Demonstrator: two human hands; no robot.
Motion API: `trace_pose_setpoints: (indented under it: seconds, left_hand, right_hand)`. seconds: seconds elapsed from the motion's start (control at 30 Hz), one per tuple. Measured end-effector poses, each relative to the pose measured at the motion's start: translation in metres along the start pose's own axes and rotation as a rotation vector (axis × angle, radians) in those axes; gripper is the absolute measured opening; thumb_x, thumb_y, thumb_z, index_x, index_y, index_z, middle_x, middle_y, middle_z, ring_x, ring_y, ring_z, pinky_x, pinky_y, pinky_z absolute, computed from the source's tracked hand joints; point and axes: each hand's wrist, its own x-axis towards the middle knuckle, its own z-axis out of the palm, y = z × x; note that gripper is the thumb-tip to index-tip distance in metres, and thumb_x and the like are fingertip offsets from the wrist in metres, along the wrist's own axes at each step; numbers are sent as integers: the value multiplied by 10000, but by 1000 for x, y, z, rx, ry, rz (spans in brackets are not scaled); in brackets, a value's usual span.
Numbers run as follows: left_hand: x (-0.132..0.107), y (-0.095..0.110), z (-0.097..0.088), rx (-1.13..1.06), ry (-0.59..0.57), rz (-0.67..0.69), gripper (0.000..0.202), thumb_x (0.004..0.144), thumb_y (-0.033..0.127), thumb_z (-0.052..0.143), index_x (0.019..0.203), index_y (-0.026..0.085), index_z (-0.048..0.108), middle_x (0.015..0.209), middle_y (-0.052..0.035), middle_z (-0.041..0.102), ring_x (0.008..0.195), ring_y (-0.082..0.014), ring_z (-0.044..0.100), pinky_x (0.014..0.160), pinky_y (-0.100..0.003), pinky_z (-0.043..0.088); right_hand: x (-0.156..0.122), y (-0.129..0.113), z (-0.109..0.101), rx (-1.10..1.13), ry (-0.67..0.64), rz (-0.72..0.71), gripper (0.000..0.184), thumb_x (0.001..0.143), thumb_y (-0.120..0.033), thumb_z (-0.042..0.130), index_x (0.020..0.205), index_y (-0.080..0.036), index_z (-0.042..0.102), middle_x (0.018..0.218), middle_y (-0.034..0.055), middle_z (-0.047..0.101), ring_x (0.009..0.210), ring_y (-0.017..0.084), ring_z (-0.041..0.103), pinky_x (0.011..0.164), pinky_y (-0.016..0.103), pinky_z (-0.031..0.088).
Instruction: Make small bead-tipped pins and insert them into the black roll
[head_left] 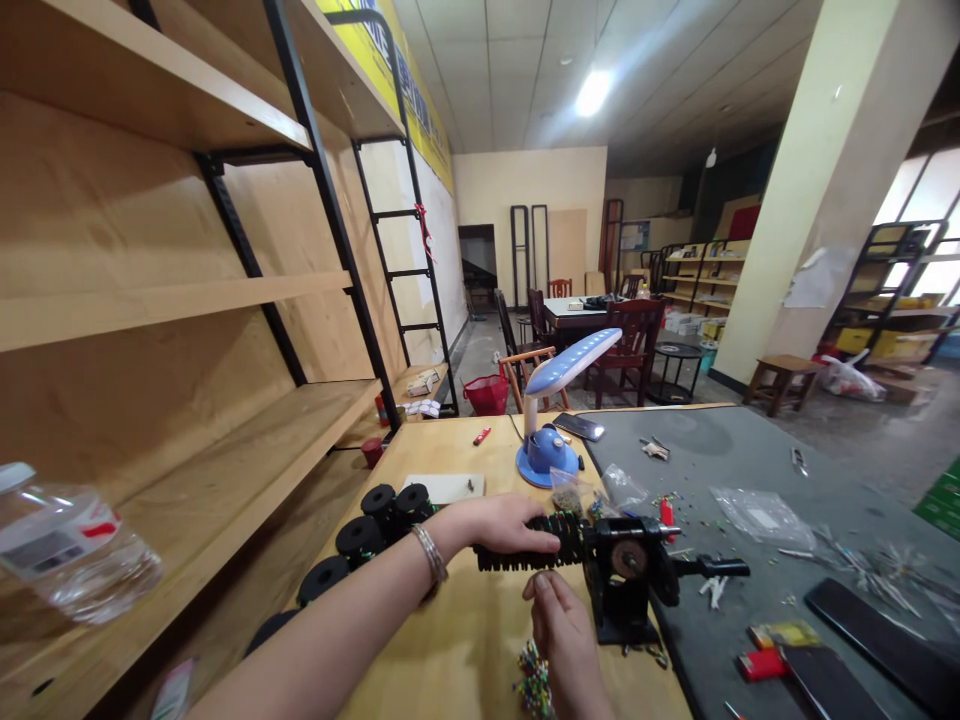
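Observation:
A black ribbed roll [525, 557], like a row of thin discs, extends leftward from a small black hand-cranked machine [624, 570] on the wooden table. My left hand [510, 525] lies over the top of this roll with its fingers bent around it. Just below the roll is my right hand [559, 615], its thumb and fingertips pinched together. Whatever sits in that pinch is too small to make out. Beside the right wrist lies a pile of tiny pieces with coloured heads [532, 680], partly hidden by the hand.
Several black spools [358, 538] line the table's left edge. A blue desk lamp [547, 450] stands behind the machine. On the grey mat [690, 450] at right are plastic bags, a phone [885, 640], a red lighter [763, 664] and scattered bits. Wooden shelves [187, 480] hold a water bottle [71, 545].

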Motion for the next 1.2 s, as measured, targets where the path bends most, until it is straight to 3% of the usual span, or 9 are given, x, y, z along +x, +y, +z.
trace_pose_setpoints:
  seconds: [0.13, 0.23, 0.33, 0.53, 0.83, 1.2]
  left_hand:
    - [10, -12, -7, -38, -18, 16, 457, 816, 579, 508, 1009, 173, 591, 936, -54, 664, 804, -203, 609, 668, -276, 466]
    - [13, -17, -7, -41, -39, 21, 432, 854, 577, 442, 916, 184, 612, 860, -37, 658, 765, -195, 596, 658, -278, 456]
    - [12, -14, -4, -32, -13, 19, 440, 914, 521, 335, 842, 193, 619, 867, -49, 658, 808, -212, 599, 719, -302, 447]
    - [2, -3, 3, -26, 86, -7, 412, 934, 467, 295, 956, 173, 583, 908, -85, 651, 816, -236, 597, 728, -338, 444]
    - [-5, -16, -3, -114, -40, 70, 486, 780, 539, 599, 1119, 194, 547, 1067, -68, 641, 930, -237, 600, 779, -324, 467]
    - [-1, -15, -3, -119, -105, 28, 495, 737, 524, 636, 1090, 190, 542, 946, -44, 652, 797, -210, 602, 615, -260, 447]
  right_hand:
    - [-3, -5, 2, -13, 11, -20, 459, 764, -640, 565, 681, -190, 533, 407, -143, 215, 384, 57, 129, 387, 204, 74]
    - [-6, -7, 3, -23, 6, -44, 456, 771, -635, 560, 674, -191, 529, 418, -139, 214, 396, 62, 141, 398, 210, 75]
    - [-8, -8, 3, -32, 5, -68, 454, 774, -633, 556, 668, -193, 523, 445, -133, 208, 416, 66, 143, 408, 212, 80]
    - [-10, -9, 3, -71, 8, -73, 438, 781, -618, 547, 649, -202, 518, 441, -123, 205, 412, 74, 159, 404, 219, 78]
    - [-13, -17, 3, -74, 36, -127, 425, 812, -583, 546, 644, -193, 529, 441, -119, 214, 416, 69, 149, 414, 234, 86]
    - [-12, -12, -3, -54, 32, -108, 428, 813, -587, 552, 642, -196, 521, 448, -120, 205, 425, 72, 135, 416, 231, 91]
